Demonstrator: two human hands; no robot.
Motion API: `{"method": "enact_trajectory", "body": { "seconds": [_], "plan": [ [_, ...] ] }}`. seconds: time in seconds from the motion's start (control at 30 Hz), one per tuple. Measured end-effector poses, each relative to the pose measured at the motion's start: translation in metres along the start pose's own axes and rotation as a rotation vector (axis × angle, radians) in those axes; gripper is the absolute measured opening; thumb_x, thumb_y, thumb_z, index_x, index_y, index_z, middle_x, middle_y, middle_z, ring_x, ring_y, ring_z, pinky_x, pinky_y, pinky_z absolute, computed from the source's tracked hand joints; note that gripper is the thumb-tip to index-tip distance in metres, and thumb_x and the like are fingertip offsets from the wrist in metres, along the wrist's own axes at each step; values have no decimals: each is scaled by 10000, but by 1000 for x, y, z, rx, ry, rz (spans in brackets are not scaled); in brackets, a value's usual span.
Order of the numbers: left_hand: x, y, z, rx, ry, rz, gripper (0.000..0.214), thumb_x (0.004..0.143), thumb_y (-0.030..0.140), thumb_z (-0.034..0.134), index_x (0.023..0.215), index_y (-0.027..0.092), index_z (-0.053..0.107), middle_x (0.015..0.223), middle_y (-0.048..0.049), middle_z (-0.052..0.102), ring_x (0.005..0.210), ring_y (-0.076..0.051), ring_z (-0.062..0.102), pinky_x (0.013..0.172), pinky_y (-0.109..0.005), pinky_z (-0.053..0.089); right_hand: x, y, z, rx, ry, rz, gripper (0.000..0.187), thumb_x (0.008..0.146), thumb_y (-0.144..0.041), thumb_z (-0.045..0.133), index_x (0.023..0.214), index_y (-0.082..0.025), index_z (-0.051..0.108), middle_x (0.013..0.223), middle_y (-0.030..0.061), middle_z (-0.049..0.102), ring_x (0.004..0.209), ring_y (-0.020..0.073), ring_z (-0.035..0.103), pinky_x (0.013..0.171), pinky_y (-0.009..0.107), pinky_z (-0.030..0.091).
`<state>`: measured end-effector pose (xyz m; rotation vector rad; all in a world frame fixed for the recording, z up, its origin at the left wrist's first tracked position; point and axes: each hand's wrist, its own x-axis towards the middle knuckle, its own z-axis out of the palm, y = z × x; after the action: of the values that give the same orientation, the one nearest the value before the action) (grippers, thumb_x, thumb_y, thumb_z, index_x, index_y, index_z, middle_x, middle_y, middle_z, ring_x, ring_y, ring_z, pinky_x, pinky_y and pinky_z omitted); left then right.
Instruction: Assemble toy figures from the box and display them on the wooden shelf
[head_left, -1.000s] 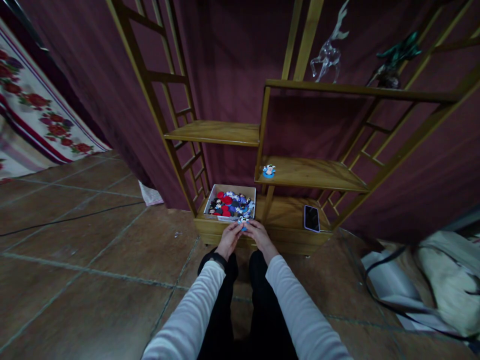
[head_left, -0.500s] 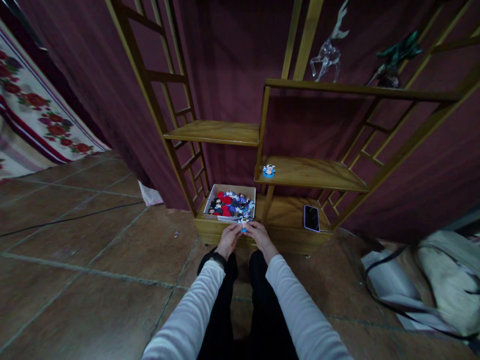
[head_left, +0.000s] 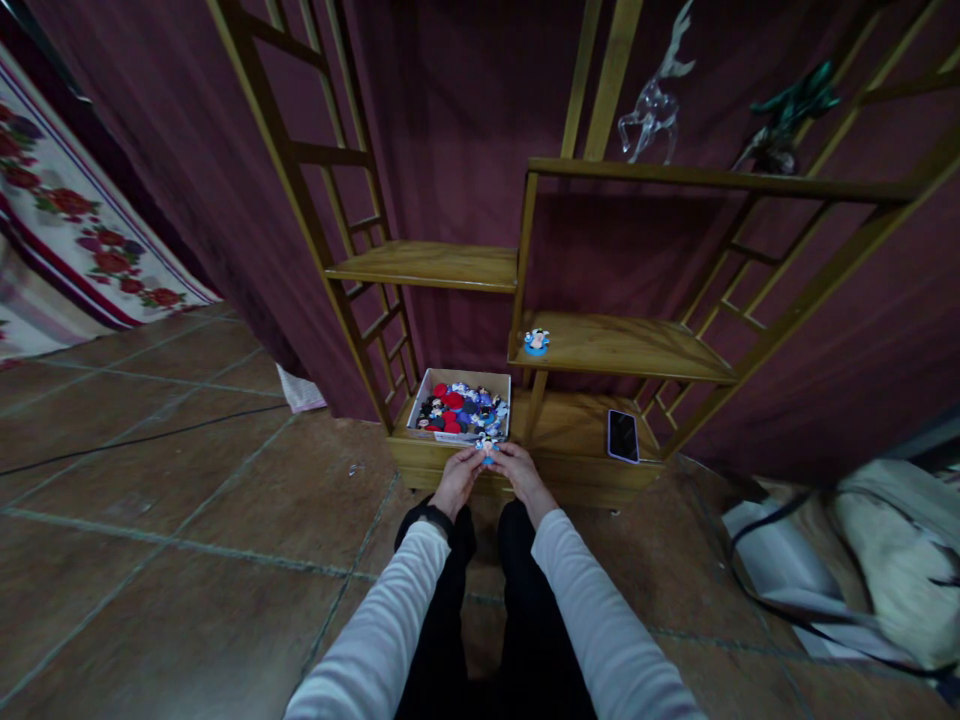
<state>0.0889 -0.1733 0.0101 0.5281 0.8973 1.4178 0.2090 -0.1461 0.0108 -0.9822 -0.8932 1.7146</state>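
My left hand (head_left: 459, 475) and my right hand (head_left: 519, 472) meet in front of my knees, both pinching a small figurine on a blue base (head_left: 487, 446). Just beyond them, on the lowest board of a wooden shelf unit (head_left: 585, 425), sits an open cardboard box (head_left: 460, 405) filled with several small red, blue and black figurines. Another small figurine on a blue base (head_left: 537, 342) stands at the left end of the middle shelf board.
A phone (head_left: 622, 436) lies face up on the lowest board to the right. A clear glass deer (head_left: 652, 100) and a green ornament (head_left: 787, 115) stand on the top board. Bags and straps (head_left: 870, 560) lie on the tiled floor at right. A dark cable (head_left: 135, 435) crosses the floor at left.
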Motion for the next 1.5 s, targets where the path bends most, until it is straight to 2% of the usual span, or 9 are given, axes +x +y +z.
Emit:
{"method": "enact_trajectory", "body": {
  "seconds": [0.27, 0.53, 0.97, 1.17, 1.5],
  "plan": [
    [0, 0, 0, -19, 27, -18, 243, 559, 129, 760, 791, 119, 688, 738, -44, 683, 661, -98, 597, 680, -215, 452, -2, -3, 1, -8, -15, -2, 372, 487, -375, 782, 761, -165, 644, 819, 29, 662, 768, 169, 623, 734, 321, 506],
    [-4, 5, 6, 6, 56, -64, 222, 608, 262, 746, 772, 137, 666, 720, -34, 676, 641, -104, 600, 629, -210, 449, -7, -8, 3, -44, -13, 15, 398, 568, -495, 703, 827, -197, 649, 800, 29, 681, 692, 157, 628, 663, 297, 505],
    [-2, 2, 1, 47, 64, -72, 235, 600, 256, 754, 793, 147, 677, 712, -24, 668, 611, -91, 586, 578, -192, 439, -6, -7, 2, -98, -5, -1, 320, 578, -444, 710, 771, -198, 639, 754, 4, 653, 672, 142, 605, 631, 274, 488],
    [-2, 1, 1, 36, 41, -52, 231, 612, 247, 745, 805, 138, 679, 733, -40, 673, 634, -101, 596, 608, -204, 445, -5, -5, 0, -48, -43, 4, 334, 546, -422, 736, 758, -187, 630, 762, 12, 650, 697, 148, 599, 663, 288, 493],
    [1, -4, -2, 23, -49, 9, 273, 604, 238, 752, 835, 110, 682, 721, -40, 660, 638, -93, 584, 624, -199, 458, -2, -4, 1, -12, -29, -3, 325, 521, -378, 761, 756, -178, 659, 775, 10, 657, 684, 129, 591, 650, 260, 476]
  ]
}}
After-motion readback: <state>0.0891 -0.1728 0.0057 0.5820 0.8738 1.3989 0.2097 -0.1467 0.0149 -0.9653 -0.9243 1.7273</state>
